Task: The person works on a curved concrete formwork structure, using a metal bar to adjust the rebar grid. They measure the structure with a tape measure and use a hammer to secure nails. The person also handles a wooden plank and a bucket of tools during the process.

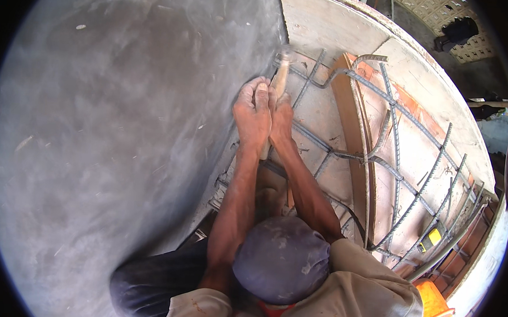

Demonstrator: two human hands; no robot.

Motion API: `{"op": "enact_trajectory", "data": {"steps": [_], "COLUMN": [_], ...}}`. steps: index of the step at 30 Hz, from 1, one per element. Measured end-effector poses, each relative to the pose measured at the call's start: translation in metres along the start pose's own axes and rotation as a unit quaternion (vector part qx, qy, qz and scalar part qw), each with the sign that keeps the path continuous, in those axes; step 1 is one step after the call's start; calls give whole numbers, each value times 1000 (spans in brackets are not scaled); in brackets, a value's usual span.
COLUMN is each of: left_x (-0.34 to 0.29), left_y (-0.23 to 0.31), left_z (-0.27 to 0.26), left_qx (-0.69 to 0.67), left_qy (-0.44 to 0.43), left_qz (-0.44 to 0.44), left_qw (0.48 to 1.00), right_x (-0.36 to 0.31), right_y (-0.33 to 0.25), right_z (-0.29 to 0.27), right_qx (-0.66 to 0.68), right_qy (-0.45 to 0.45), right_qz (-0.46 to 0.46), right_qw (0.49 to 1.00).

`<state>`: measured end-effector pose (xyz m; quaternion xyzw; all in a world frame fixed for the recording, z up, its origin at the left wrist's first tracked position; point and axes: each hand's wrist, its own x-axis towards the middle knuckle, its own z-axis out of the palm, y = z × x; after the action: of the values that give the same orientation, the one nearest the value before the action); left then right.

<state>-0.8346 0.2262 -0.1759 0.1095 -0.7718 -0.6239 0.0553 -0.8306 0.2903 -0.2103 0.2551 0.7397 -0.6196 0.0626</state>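
My right hand (282,115) is closed around the wooden handle of a hammer (280,79), whose head at the far end is blurred. Pressed close beside it, my left hand (252,114) is closed with the thumb stretched forward, right at the edge of a large dark grey sheet (126,96). What its fingers hold, if anything, is hidden. Steel reinforcing bars (311,137) run in a bent grid just right of both hands. Below my wrists, the gap between my forearms lies in shadow.
An upright wooden board (354,129) stands among the bars on the right. A curved pale wall (439,76) bounds the far and right sides. A yellow and black tape measure (430,240) lies by the bars, with an orange plastic container (433,305) at lower right.
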Motion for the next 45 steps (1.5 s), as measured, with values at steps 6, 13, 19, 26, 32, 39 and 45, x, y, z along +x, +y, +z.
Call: {"op": "enact_trajectory", "data": {"steps": [6, 13, 19, 26, 32, 39, 45], "left_x": [-2, -7, -7, -6, -11, -12, 5], "left_y": [13, 19, 21, 18, 25, 61, 171], "left_z": [7, 2, 8, 6, 7, 21, 26], "left_qx": [2, -4, -12, -19, -9, -29, -100], "left_qy": [-6, 2, -6, -4, -12, -28, 8], "left_qz": [-1, 7, 6, 6, 4, 84, 251], "left_qw": [1000, 1000, 1000, 1000, 1000, 996, 963], "right_x": [2, 1, 8, 3, -2, -18, -78], "right_y": [29, 13, 27, 16, 11, 0, -25], "right_z": [12, 2, 7, -6, -5, -28, -71], "right_qx": [206, 269, 287, 241, 235, 167, 159], "right_qy": [12, -84, -26, -20, 13, -24, -168], "right_qz": [-54, 10, -43, -19, -18, -10, 25], "right_qw": [977, 960, 957, 970, 972, 986, 973]}}
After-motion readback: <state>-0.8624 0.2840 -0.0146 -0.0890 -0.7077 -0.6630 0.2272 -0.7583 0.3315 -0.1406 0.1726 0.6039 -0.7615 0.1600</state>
